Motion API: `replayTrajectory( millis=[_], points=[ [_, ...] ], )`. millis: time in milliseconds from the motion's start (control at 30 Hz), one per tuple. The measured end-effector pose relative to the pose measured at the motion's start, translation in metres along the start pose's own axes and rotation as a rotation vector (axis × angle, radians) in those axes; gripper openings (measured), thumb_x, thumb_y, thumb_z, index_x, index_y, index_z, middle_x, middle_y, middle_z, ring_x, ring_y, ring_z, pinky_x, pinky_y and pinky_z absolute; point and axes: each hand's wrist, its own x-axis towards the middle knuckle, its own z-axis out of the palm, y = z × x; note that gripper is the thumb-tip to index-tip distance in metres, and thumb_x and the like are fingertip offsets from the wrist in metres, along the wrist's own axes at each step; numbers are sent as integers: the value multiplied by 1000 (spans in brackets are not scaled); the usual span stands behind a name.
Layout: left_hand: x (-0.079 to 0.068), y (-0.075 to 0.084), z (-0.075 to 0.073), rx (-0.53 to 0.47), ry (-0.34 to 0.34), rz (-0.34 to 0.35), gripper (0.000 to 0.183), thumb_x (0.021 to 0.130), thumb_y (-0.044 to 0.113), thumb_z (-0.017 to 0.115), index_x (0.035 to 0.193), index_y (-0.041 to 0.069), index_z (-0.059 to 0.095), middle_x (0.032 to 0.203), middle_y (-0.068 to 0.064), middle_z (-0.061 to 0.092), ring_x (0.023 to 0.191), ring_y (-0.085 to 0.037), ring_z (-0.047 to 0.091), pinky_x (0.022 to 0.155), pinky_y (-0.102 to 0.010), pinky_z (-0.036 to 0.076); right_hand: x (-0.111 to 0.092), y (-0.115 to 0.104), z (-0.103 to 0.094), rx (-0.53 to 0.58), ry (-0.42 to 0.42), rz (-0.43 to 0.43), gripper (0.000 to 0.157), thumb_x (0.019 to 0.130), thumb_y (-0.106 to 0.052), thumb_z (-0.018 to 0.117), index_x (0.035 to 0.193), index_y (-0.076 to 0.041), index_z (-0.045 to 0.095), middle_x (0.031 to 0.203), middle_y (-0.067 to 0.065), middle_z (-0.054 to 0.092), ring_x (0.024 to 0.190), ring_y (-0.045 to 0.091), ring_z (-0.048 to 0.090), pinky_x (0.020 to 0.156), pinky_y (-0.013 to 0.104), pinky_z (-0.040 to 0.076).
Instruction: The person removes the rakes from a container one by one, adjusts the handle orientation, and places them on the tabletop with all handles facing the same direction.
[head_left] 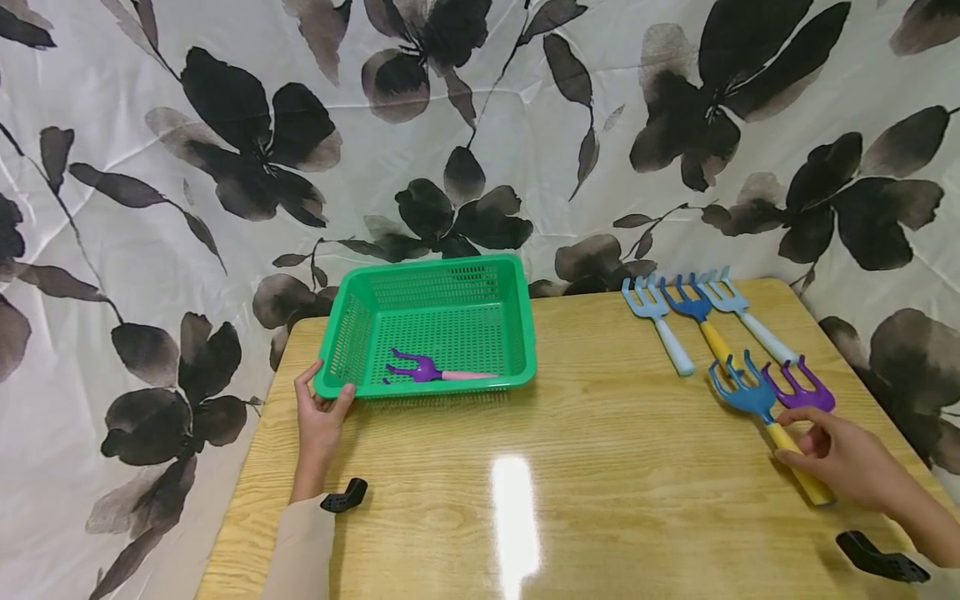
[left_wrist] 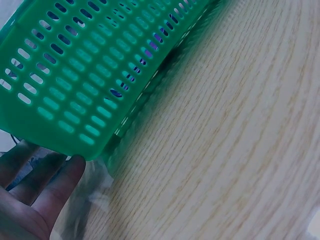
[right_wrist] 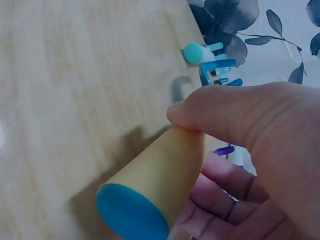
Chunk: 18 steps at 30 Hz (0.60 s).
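Observation:
My right hand [head_left: 843, 454] pinches the yellow handle of a blue hand rake [head_left: 798, 471] at the right of the table. The right wrist view shows the thumb on that handle [right_wrist: 155, 170] and its blue end cap. Beside it lies a purple hand rake [head_left: 810, 392], its handle hidden behind the hand. At the front left corner of a green basket [head_left: 522, 333], my left hand [head_left: 321, 417] grips the rim between thumb and fingers. Inside the basket rests a purple rake with a pink handle [head_left: 427, 371].
Farther back on the right lie a pale blue rake [head_left: 667, 333], a dark blue rake with a yellow handle [head_left: 697, 312] and another pale blue rake [head_left: 757, 325]. A floral cloth [head_left: 562, 167] hangs behind the wooden table [head_left: 600, 483].

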Motion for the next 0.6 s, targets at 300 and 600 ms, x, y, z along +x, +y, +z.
replayTrajectory(
  millis=[300, 600],
  points=[
    [8, -21, -6, -2, 22, 3, 69, 94, 14, 67, 149, 24, 26, 141, -19, 47, 127, -36, 49, 87, -16, 48, -8, 7, 7, 10, -3, 16, 47, 82, -25, 81, 116, -2, 57, 74, 1, 54, 57, 5, 43, 47, 25, 35],
    [10, -27, -5, 10, 29, 14, 68, 94, 16, 67, 148, 26, 28, 138, -19, 50, 122, -28, 55, 86, -17, 49, -6, 10, 8, 9, -17, 23, 47, 82, -25, 80, 115, -1, 58, 74, 0, 54, 58, 5, 44, 48, 26, 36]
  ],
)
